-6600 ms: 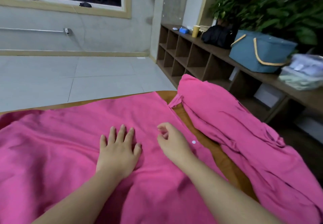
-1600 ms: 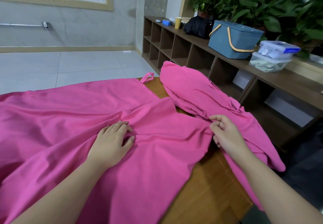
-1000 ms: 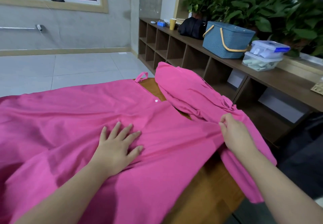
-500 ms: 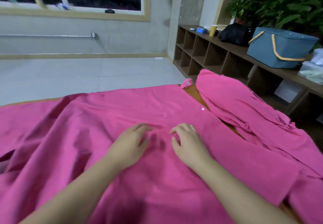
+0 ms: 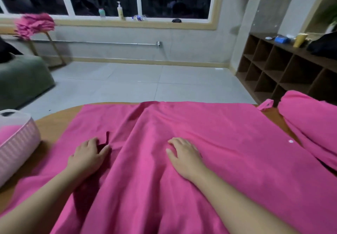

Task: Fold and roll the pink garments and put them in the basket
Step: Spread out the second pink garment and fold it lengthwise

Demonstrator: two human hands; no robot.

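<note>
**Q:** Which step is in hand?

**A:** Flattening, I judge. The large bright-pink cloth garment (image 5: 209,142) lies spread over the brown wooden counter (image 5: 54,124), under both my hands. My left hand (image 5: 87,156) rests on it with fingers loosely bent, grasping nothing. My right hand (image 5: 184,154) lies palm-down, fingers relaxed, also grasping nothing. A raised crease runs between them.

**Q:** What does the next move call for?

**A:** Probably press that crease flat, then take an edge and fold. The pale-pink ribbed plastic basket (image 5: 16,146) stands left of my left hand; a second pink garment (image 5: 310,124) lies bundled beyond my right.
</note>
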